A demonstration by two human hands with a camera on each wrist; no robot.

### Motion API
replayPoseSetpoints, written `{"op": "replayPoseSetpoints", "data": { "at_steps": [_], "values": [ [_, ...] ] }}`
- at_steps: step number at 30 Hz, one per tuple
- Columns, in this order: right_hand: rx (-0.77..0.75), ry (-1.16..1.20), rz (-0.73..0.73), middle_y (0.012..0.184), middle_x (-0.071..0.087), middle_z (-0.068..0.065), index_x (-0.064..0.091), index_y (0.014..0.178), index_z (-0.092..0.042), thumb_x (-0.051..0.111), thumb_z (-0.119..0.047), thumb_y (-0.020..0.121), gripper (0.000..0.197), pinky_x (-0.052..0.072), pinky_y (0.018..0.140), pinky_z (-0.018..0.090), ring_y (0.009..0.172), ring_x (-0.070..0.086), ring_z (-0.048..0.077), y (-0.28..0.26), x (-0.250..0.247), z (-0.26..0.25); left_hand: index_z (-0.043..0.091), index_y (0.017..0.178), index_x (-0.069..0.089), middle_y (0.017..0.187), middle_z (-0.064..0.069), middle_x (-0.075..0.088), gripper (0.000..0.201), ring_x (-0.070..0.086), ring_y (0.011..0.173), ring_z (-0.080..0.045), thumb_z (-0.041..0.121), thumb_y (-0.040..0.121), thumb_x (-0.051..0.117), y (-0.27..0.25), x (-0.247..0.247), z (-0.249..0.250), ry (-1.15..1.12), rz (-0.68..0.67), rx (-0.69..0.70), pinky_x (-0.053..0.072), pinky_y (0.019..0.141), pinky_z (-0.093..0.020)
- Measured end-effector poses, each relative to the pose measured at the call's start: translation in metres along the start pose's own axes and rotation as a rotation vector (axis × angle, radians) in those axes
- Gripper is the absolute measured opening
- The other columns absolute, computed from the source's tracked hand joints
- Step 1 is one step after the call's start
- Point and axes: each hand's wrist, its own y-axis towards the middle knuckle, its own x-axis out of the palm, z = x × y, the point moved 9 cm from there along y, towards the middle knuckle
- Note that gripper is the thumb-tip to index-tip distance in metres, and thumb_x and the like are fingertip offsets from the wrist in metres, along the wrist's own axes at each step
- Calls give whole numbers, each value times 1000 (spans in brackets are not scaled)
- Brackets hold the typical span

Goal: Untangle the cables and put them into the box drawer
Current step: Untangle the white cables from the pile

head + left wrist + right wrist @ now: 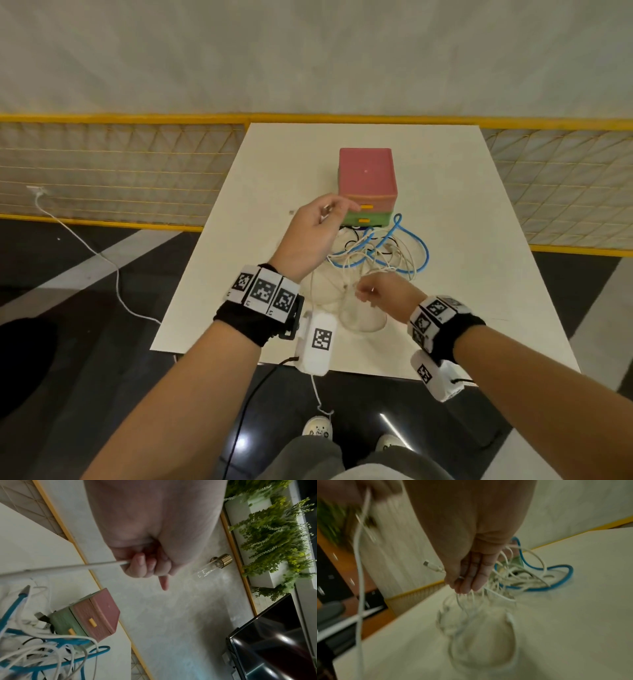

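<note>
- Head view: your left hand (317, 228) is raised above the white table (479, 274), just in front of the box's drawers, with its fingers curled around the end of a white cable (346, 305).
- Head view: your right hand (383, 291) hovers low over the near part of the table, fingers bent onto white cable loops that hang from it.
- Head view: the box (368, 178) stands at the middle of the table, a pink upper unit on a green lower one. Both the pink drawer (373, 205) and the green drawer (368, 219) appear closed, each with a yellow handle.
- Head view: the tangle, including a blue cable (416, 240) and a thin black cable (352, 245), lies on the table directly in front of the box, between it and your right hand.
- Left wrist view: your fingers (139, 563) are closed around the white cable (68, 566), which runs off taut to the picture's left. One finger points away, free of it. The box (96, 615) sits beside the tangle, with the blue cable (72, 641) among white strands.
- Right wrist view: this picture is blurred. Your fingers (469, 577) point down with white loops (465, 605) gathered at their tips. A white connector (431, 565) shows beside the hand, and the blue cable (556, 580) lies on the table behind it.
</note>
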Motion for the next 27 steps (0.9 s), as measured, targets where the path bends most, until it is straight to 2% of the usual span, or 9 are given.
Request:
{"op": "replayPoseSetpoints", "data": {
  "at_steps": [4, 9, 12, 15, 19, 21, 22, 24, 27],
  "values": [
    [-18, 384, 253, 78, 67, -5, 65, 93, -14, 53, -23, 94, 16, 52, 54, 28, 56, 64, 17, -18, -64, -24, 5, 107, 66, 63, 0, 36, 33, 29, 44, -2, 19, 105, 36, 0, -3, -14, -164, 53, -45, 26, 43, -13],
    [-78, 704, 367, 73, 65, 5, 66, 90, -13, 53, -15, 94, 13, 56, 57, 33, 53, 65, 21, -36, -108, -57, -3, 108, 63, 67, 4, 54, 30, 45, 45, 1, 21, 101, 48, 2, 29, 4, -142, -27, 17, 36, 49, -11],
    [-120, 707, 397, 79, 65, 12, 67, 90, -13, 52, -13, 95, 15, 58, 62, 35, 56, 67, 21, -37, -117, -62, 4, 91, 63, 64, 3, 56, 25, 49, 49, -1, 23, 99, 51, 9, 33, 16, -81, 19, 88, 41, 57, -19],
    [-91, 681, 334, 77, 63, 7, 60, 84, -13, 46, -12, 97, 20, 57, 69, 36, 64, 67, 21, -32, -102, -47, 14, 77, 55, 65, 7, 58, 32, 46, 50, 0, 29, 102, 42, 18, 23, 26, -106, 88, 109, 37, 62, -25],
    [-65, 574, 278, 75, 61, -1, 55, 77, -16, 39, -15, 100, 28, 56, 77, 31, 79, 66, 18, -23, -73, -15, 19, 65, 37, 55, 11, 38, 41, 34, 51, -5, 28, 105, 34, 29, 5, 45, -195, 158, 139, 33, 60, -23],
    [-17, 562, 288, 80, 60, -1, 55, 82, -13, 37, -17, 100, 25, 55, 79, 23, 84, 66, 15, -18, -67, 3, 19, 61, 33, 52, 13, 32, 45, 35, 54, -10, 30, 105, 35, 31, -6, 54, -249, 180, 164, 40, 64, -22],
    [16, 558, 287, 82, 60, 1, 54, 86, -10, 37, -18, 100, 24, 53, 78, 20, 86, 64, 15, -15, -65, 11, 19, 59, 32, 50, 13, 30, 47, 34, 51, -12, 31, 104, 37, 30, -9, 58, -313, 170, 163, 43, 59, -23],
    [72, 564, 263, 81, 58, 0, 53, 86, -9, 38, -20, 100, 24, 50, 77, 22, 85, 60, 15, -10, -64, 20, 20, 60, 33, 46, 12, 26, 45, 26, 41, -10, 30, 101, 45, 29, -11, 61, -447, 118, 122, 31, 41, -20],
    [68, 611, 271, 70, 50, -5, 46, 73, -16, 39, -22, 100, 28, 49, 71, 28, 72, 61, 16, -6, -75, 16, 20, 70, 47, 47, 11, 32, 28, 25, 35, -4, 24, 97, 56, 30, -10, 62, -323, 30, 129, 21, 37, -16]
  ]
}}
